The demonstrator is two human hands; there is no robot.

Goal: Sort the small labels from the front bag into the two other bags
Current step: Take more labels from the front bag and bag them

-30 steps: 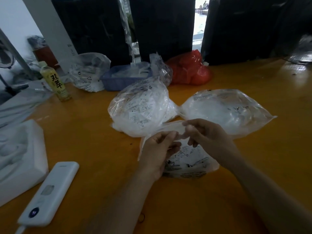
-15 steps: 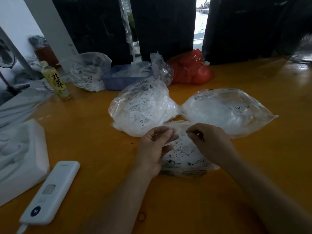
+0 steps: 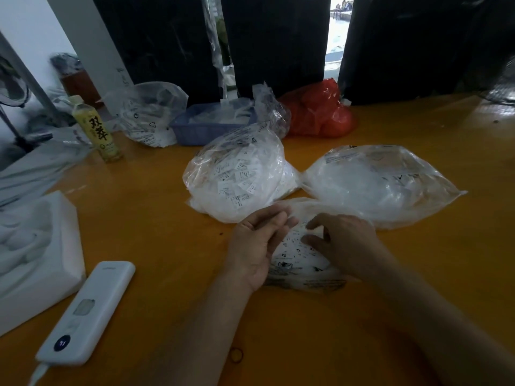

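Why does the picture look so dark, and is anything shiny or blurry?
Head view: dim indoors, with bright daylight only through the doorway gap; glare on the table far right; the left hand is slightly blurred; wide lens bends the edges.

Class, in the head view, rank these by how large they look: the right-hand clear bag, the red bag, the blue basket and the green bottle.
1. Right clear bag, clearly largest.
2. Red bag and blue basket: look alike, and both are partly hidden, so unranked.
3. Bottle, smallest.
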